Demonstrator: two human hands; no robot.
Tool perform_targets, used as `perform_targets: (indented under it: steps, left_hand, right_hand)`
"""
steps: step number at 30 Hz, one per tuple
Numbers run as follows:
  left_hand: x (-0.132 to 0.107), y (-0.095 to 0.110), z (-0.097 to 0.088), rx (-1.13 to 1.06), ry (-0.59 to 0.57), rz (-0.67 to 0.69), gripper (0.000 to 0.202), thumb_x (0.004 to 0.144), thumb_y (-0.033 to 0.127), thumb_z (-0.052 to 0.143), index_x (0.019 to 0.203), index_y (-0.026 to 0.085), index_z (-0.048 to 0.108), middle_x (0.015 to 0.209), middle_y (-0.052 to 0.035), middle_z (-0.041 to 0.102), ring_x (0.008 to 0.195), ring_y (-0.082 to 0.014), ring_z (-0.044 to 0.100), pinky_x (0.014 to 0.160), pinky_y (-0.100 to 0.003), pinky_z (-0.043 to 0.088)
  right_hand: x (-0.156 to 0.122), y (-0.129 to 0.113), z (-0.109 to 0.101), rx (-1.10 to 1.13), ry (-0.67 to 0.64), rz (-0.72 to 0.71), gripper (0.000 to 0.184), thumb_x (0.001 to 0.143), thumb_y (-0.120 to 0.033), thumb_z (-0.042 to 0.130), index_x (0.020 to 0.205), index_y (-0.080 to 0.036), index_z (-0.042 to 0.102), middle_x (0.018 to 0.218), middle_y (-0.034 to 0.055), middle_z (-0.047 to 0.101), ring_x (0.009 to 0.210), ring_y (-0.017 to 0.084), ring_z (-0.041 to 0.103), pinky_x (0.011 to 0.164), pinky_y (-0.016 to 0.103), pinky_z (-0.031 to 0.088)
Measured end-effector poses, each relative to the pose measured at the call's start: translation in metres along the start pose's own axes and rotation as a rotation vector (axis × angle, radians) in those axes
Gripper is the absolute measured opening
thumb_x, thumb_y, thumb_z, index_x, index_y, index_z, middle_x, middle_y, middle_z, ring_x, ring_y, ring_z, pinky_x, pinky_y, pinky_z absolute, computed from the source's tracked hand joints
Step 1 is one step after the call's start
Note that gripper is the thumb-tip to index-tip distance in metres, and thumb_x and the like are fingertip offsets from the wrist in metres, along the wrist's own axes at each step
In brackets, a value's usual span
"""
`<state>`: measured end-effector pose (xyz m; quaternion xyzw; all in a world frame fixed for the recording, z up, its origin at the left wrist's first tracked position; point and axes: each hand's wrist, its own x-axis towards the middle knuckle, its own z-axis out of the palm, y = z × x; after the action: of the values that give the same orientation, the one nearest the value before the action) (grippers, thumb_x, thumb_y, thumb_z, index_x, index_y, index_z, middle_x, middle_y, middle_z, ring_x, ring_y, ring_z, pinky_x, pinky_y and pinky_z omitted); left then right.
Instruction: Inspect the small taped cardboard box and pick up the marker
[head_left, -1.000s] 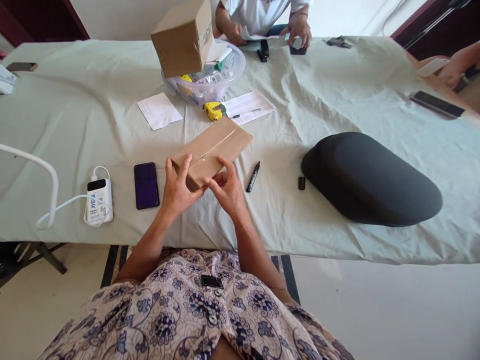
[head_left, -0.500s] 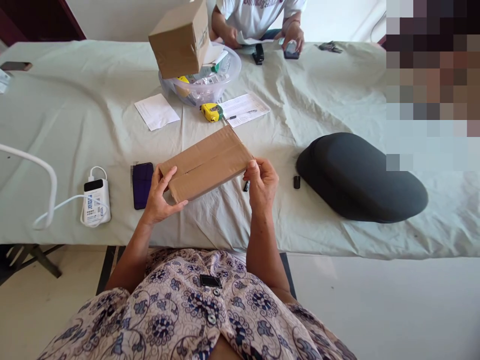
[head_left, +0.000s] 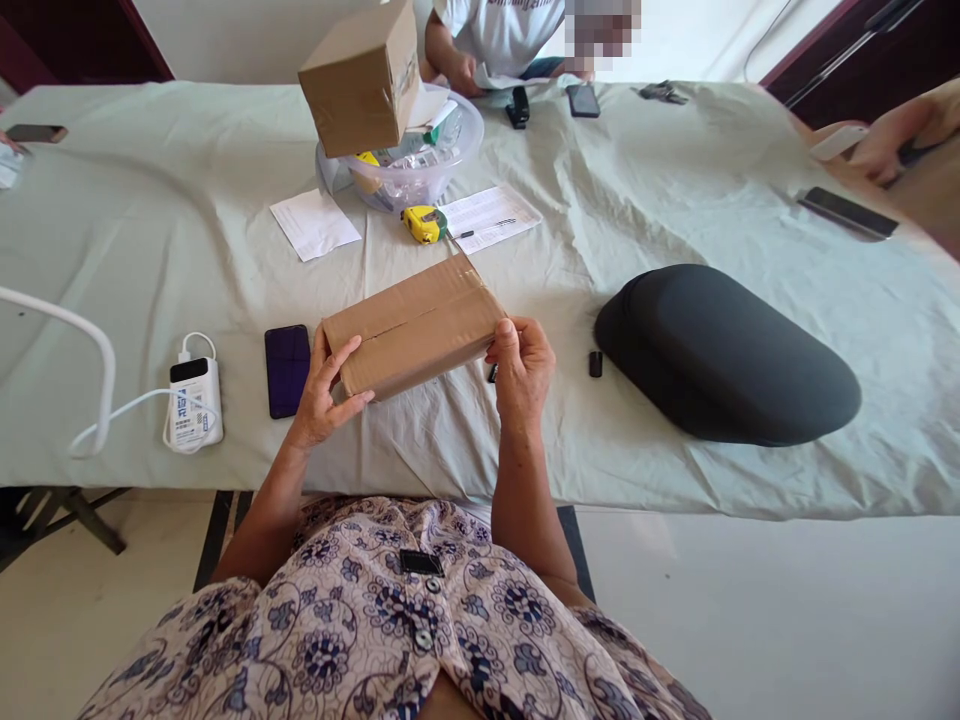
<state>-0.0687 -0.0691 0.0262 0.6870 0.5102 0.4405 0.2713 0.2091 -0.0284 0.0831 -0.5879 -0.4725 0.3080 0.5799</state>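
We have the small cardboard box (head_left: pixel 412 325) in both hands, tilted, seam up, over the near middle of the cloth-covered table (head_left: pixel 660 190). Contents hidden. Left hand (head_left: pixel 326 395): fingers spread over the left end, thumb along the near edge, gripping. Right hand (head_left: pixel 523 365): thumb and bent fingers pinched tight on the near right corner.

Translucent bowl (head_left: pixel 409 190) beyond it: clear plastic wrapping, something yellow, papers. Bigger cardboard box (head_left: pixel 356 95) perched tilted on top.

Cloth is pale green, creased. Tape measure (head_left: pixel 424 225) just in front of the bowl, beside a printed sheet (head_left: pixel 491 215). Phone (head_left: pixel 287 370) and white power bank (head_left: pixel 193 400) with cable on our left; black cap (head_left: pixel 595 364) and dark, padded, seat-like piece (head_left: pixel 727 355) on our right. White wall (head_left: pixel 232 40), pale floor (head_left: pixel 750 610). Co-worker in white shirt (head_left: pixel 506 35) across from us; another person's arm (head_left: pixel 904 125) at far right.

Text: blue print on the power bank, sheet lines, shirt lettering; we can't read any of it.
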Motion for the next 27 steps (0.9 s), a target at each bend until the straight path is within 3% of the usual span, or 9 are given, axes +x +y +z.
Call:
perform_targets:
  steps: [3, 10, 17, 20, 24, 27]
  left_hand:
    - [0.005, 0.001, 0.003, 0.028, 0.027, 0.002, 0.069, 0.092, 0.061, 0.069, 0.151, 0.025, 0.061, 0.181, -0.0161, 0.023, 0.166, -0.038, 0.034, 0.122, -0.05, 0.052]
    - [0.026, 0.005, 0.009, 0.07, 0.164, 0.047, 0.053, 0.103, 0.061, 0.056, 0.135, 0.022, 0.072, 0.167, -0.0174, 0.051, 0.152, -0.0314, 0.056, 0.12, -0.048, 0.053]
    - [0.038, 0.015, 0.023, 0.211, 0.254, -0.045, 0.048, 0.107, 0.053, 0.048, 0.135, 0.025, 0.075, 0.164, -0.0147, 0.052, 0.151, -0.0301, 0.056, 0.129, -0.05, 0.044]
    - [0.044, 0.018, 0.032, 0.295, 0.265, -0.078, 0.045, 0.103, 0.048, 0.058, 0.139, 0.027, 0.072, 0.171, -0.0147, 0.039, 0.157, -0.0348, 0.047, 0.134, -0.055, 0.035]
    - [0.052, 0.025, 0.04, 0.419, 0.263, -0.071, 0.053, 0.096, 0.036, 0.07, 0.147, 0.025, 0.067, 0.179, -0.0169, 0.02, 0.168, -0.0455, 0.022, 0.136, -0.064, 0.024]
    - [0.056, 0.035, 0.045, 0.51, 0.275, -0.053, 0.059, 0.093, 0.029, 0.073, 0.151, 0.026, 0.064, 0.182, -0.0162, 0.018, 0.17, -0.0481, 0.011, 0.134, -0.072, 0.016]
  right_hand:
    - [0.0, 0.005, 0.001, 0.003, -0.002, 0.018, 0.059, 0.085, -0.082, 0.06, 0.083, -0.024, 0.061, 0.06, -0.0053, 0.054, 0.057, 0.013, 0.055, 0.058, 0.028, 0.046]
    - [-0.001, 0.024, 0.005, -0.099, -0.084, 0.077, 0.059, 0.087, -0.083, 0.054, 0.08, -0.024, 0.057, 0.057, -0.0052, 0.058, 0.055, 0.012, 0.057, 0.059, 0.028, 0.045]
    - [-0.005, 0.029, 0.008, -0.075, -0.13, 0.106, 0.053, 0.086, -0.077, 0.061, 0.085, -0.024, 0.059, 0.053, -0.0073, 0.058, 0.051, 0.012, 0.057, 0.057, 0.027, 0.044]
    - [-0.006, 0.03, 0.007, -0.117, -0.114, 0.106, 0.055, 0.085, -0.079, 0.061, 0.08, -0.025, 0.055, 0.054, -0.0066, 0.059, 0.053, 0.012, 0.056, 0.059, 0.028, 0.043]
    - [-0.009, 0.03, 0.005, -0.215, -0.117, 0.072, 0.061, 0.083, -0.083, 0.061, 0.072, -0.025, 0.051, 0.058, -0.0054, 0.059, 0.056, 0.011, 0.052, 0.062, 0.028, 0.04]
    - [-0.009, 0.031, 0.005, -0.212, -0.112, 0.045, 0.064, 0.082, -0.086, 0.06, 0.07, -0.024, 0.051, 0.06, -0.0052, 0.056, 0.058, 0.01, 0.049, 0.063, 0.028, 0.038]
